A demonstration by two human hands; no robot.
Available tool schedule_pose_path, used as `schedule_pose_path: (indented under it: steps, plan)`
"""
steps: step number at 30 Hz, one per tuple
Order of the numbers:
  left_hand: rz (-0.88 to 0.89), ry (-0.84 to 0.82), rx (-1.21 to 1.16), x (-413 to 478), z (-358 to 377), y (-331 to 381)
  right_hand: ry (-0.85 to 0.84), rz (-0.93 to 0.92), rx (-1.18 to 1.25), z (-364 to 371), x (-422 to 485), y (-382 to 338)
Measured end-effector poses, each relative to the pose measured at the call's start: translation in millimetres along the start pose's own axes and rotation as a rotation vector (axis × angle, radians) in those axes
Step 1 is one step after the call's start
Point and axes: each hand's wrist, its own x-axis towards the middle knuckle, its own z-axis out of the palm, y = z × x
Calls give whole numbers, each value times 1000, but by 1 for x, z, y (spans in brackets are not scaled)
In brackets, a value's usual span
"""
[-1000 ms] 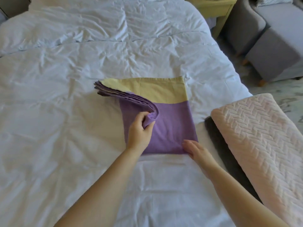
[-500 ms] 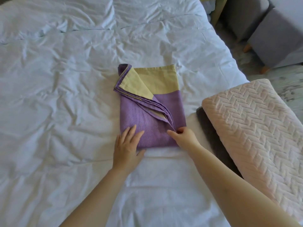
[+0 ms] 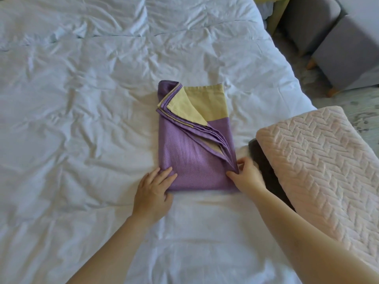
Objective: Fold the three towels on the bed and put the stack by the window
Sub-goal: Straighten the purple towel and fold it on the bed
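A purple and yellow towel [image 3: 190, 160] lies partly folded in the middle of the white bed [image 3: 82, 119]; its top layers slant across from upper left to lower right. My left hand [image 3: 153, 189] rests flat on the towel's near left corner. My right hand [image 3: 245, 175] pinches the layered edges at the near right corner. To the right lies a folded pink quilted towel [image 3: 320, 171] on top of a dark grey one [image 3: 266, 171], of which only a strip shows.
Grey upholstered seats [image 3: 340, 44] with wooden legs stand on the floor at the upper right, beside a yellow-green piece of furniture [image 3: 276, 9]. The bed's right edge runs diagonally past the pink towel.
My left hand carried the towel's left half over to the right, then moved back to the near left corner. My right hand took hold of the folded-over edges at the near right corner.
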Motion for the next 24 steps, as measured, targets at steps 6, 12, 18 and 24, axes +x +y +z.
schedule_pose_path:
  steps: [6, 12, 18, 24]
  plan:
    - [-141, 105, -103, 49, -5, 0, 116, -350, -268, 5, 21, -49]
    - [-255, 15, -135, 118, 0, -21, 119, -468, -488, 35, 63, -95]
    - [-88, 239, -281, 192, -18, -31, 137, -457, -274, 35, 111, -136]
    - [155, 113, -716, 252, -25, 0, 153, -132, 267, 16, 162, -140]
